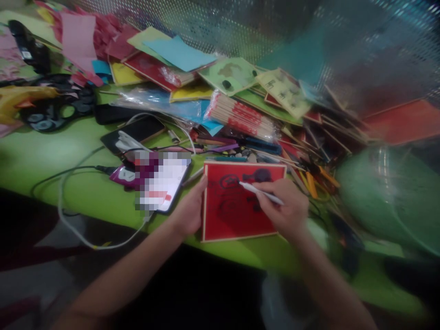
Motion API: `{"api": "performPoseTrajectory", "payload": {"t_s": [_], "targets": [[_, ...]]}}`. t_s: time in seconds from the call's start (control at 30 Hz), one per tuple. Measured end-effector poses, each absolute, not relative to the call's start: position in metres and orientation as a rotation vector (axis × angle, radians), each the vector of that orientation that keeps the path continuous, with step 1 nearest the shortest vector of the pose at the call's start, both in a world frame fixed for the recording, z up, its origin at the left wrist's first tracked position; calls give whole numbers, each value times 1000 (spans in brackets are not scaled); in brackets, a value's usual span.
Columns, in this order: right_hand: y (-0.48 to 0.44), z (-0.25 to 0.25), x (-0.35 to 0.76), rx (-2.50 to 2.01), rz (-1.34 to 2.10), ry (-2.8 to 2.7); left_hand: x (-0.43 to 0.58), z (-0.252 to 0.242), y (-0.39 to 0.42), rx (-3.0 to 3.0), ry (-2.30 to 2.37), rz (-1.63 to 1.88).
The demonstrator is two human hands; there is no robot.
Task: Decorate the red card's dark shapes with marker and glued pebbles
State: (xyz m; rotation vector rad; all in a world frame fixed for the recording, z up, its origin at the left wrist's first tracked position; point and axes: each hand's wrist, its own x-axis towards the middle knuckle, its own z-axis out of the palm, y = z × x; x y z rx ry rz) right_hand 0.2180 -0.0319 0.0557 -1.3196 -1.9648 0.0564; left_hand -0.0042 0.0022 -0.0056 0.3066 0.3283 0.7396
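Note:
A red rectangular board [240, 224] with a pale wooden edge lies in front of me near the table's edge. Dark round marks and figures cover parts of its face. My left hand [192, 208] grips the board's left edge, its fingers partly hidden. In my right hand [288, 204] is a slim white marker [254, 189], its dark tip at the marks in the board's upper middle. Just left of my left hand, a lit phone [168, 183] leans on a purple power strip [125, 176], its screen pixelated.
Behind the board are bundled wooden sticks [237, 114] with red wrapping, loose pens and a dark phone [137, 133]. Coloured paper [182, 52] is heaped along a mesh wall. Orange-handled scissors [311, 183] and a big green rounded object [388, 197] stand right. A white cable [65, 224] loops off the front edge.

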Motion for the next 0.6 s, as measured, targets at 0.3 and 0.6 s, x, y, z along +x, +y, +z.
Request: {"api": "performPoseTrajectory", "payload": {"t_s": [0.3, 0.6], "targets": [[-32, 58, 216, -1282, 103, -1983, -6, -10, 2, 291, 340, 769], [-32, 57, 215, -1279, 116, -2016, -5, -9, 2, 277, 341, 791]]}}
